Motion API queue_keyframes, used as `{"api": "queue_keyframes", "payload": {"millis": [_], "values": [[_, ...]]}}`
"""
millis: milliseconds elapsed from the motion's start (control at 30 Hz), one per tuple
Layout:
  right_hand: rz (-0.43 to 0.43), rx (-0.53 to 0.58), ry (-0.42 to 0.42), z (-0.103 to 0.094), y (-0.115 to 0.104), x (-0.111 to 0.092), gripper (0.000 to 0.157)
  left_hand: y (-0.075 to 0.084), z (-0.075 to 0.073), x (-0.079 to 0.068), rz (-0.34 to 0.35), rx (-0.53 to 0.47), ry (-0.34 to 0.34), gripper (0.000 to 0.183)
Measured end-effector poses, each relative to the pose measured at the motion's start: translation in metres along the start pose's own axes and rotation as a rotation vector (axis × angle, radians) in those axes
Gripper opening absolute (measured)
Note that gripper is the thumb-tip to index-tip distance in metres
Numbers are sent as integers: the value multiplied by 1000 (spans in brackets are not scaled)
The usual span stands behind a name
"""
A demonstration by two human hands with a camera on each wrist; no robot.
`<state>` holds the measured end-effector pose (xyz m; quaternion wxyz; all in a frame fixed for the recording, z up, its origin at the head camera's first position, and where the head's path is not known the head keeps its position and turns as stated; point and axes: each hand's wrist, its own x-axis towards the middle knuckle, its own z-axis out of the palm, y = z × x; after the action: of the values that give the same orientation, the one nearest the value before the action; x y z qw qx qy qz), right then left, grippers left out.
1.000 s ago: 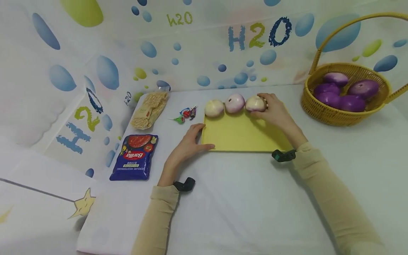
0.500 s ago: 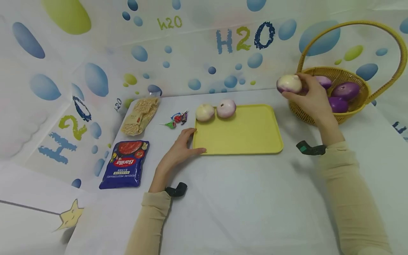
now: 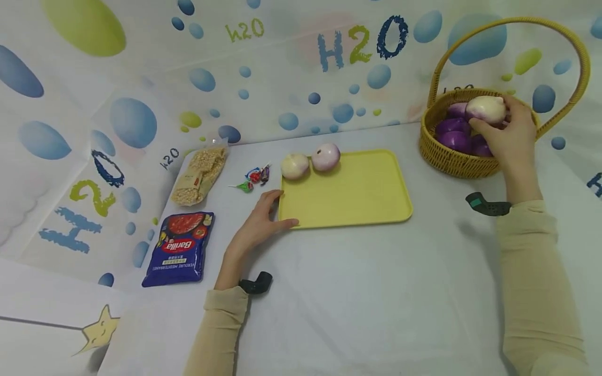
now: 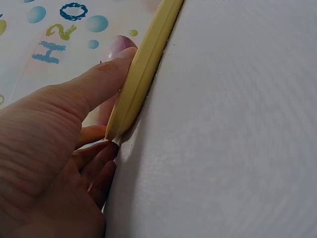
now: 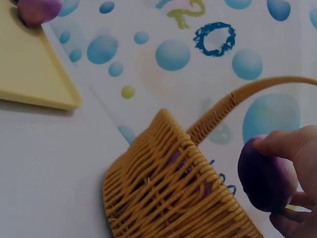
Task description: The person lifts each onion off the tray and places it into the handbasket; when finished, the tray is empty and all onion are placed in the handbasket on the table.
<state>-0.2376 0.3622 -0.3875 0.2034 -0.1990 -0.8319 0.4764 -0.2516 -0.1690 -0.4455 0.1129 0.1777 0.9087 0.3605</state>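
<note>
My right hand (image 3: 516,137) grips a white-and-purple onion (image 3: 485,109) over the wicker basket (image 3: 453,159), thumb on one side and fingers on the other. Several purple, onion-like vegetables (image 3: 456,142) lie inside the basket, partly hidden behind the hand. In the right wrist view the onion (image 5: 265,176) shows its dark purple side, beyond the basket's rim. My left hand (image 3: 254,225) holds the near left corner of the yellow tray (image 3: 352,198); the left wrist view has its thumb along the tray's rim (image 4: 141,74) and the fingers at the corner. Two onions, one whitish (image 3: 295,166) and one pinkish (image 3: 326,157), sit at the tray's back left.
Left of the tray lie several wrapped candies (image 3: 254,177), a clear bag of pale grains (image 3: 197,177) and a blue Barilla pouch (image 3: 178,249). The basket's tall handle (image 3: 512,21) arches above it. A printed cloth backdrop (image 3: 282,68) stands behind the white table (image 3: 357,292).
My right hand has lifted the third onion off the tray and carried it right, over the basket. The left hand has stayed at the tray corner. The head view has shifted slightly.
</note>
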Motion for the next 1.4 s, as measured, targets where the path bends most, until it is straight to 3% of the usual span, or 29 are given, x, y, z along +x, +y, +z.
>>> {"api": "queue_keyframes", "payload": {"millis": [200, 333, 533, 700, 967, 1200, 1400], "values": [[6, -93, 78, 0, -5, 1, 68, -1, -7, -4, 17, 10, 13, 92], [20, -43, 82, 5, -13, -2, 63, 0, -11, -8, 23, 3, 8, 91], [-96, -30, 70, 25, -32, -14, 55, -2, -14, -12, 14, -1, 16, 92], [-270, -9, -46, 64, -56, -30, 51, -3, -16, -14, 22, 6, 19, 91], [-526, -29, -417, 149, -78, -67, 58, -4, -6, -10, 26, 4, 15, 92], [-553, -128, -545, 217, -105, -77, 74, -5, -3, -14, 20, -2, 27, 90], [-475, -103, -570, 246, -111, -78, 78, -5, -4, -15, 22, 25, 19, 90]]}}
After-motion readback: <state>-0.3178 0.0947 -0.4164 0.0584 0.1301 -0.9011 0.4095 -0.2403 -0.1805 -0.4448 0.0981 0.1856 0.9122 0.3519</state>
